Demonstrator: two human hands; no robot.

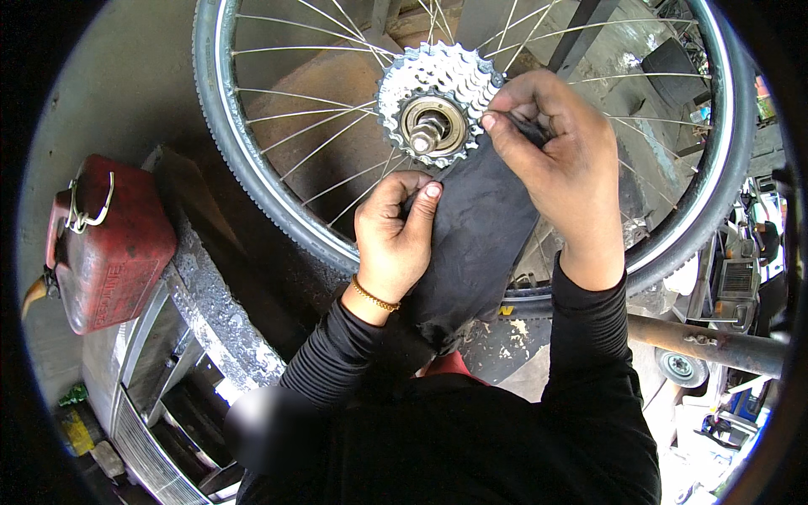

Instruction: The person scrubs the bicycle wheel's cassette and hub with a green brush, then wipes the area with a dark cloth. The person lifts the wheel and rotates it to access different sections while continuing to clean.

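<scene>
A big bike wheel [252,181] fills the top of the view, from about 10 o'clock round to 3 o'clock. It has a dark bumpy tyre, a shiny silver rim and lots of thin silver spokes. In the middle of the wheel, near 12 o'clock, sits a stack of silver cogs [421,93] with pointy teeth, and a round metal hub with a nut pokes out of the middle of it. A black cloth [475,244] hangs down from the cogs toward the middle of the view; it looks soft, dark and a bit creased. The right hand [555,160] is at about 1 o'clock, closed tight on the top end of the cloth, and its fingertips press the cloth against the teeth on the right side of the cogs. The left hand [396,236] is near the middle, just under the cogs, and it pinches the left edge of the cloth with its thumb on top. A thin gold bracelet [374,296] is on the left wrist. Both arms wear black sleeves. Over at 9 o'clock stands a red fuel can [114,252] with a metal clip, well apart from the hands.
</scene>
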